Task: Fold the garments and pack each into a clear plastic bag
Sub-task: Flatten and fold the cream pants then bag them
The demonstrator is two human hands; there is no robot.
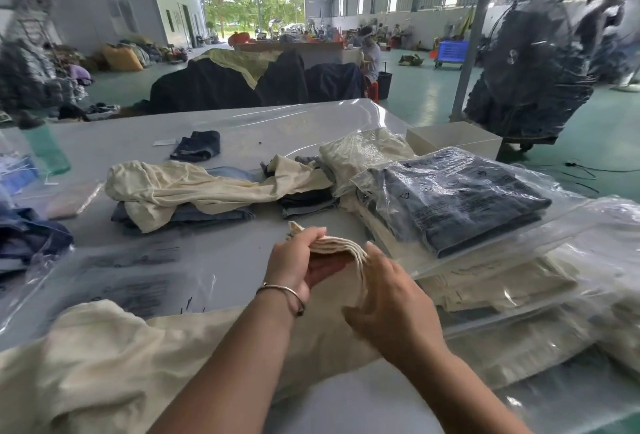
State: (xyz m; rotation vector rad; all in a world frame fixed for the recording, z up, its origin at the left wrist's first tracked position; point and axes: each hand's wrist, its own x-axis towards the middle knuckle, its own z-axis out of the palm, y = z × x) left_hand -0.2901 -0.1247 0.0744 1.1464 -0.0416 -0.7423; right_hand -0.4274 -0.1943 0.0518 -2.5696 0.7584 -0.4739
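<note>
Gripping cream garment (337,248) layers, left hand (296,265); right hand (388,298) seemingly pinching alongside.

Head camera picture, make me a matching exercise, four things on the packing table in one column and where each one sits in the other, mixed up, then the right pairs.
Things
1. cream garment edge
2. bagged dark jeans
3. small dark denim piece
4. white box

Places
A. alone toward the far side of the table
B. pinched in the left hand, with the right hand beside it
C. at the far right corner of the table
D. on top of the stack of packed bags at the right

Pairs: 1-B, 2-D, 3-A, 4-C
</note>
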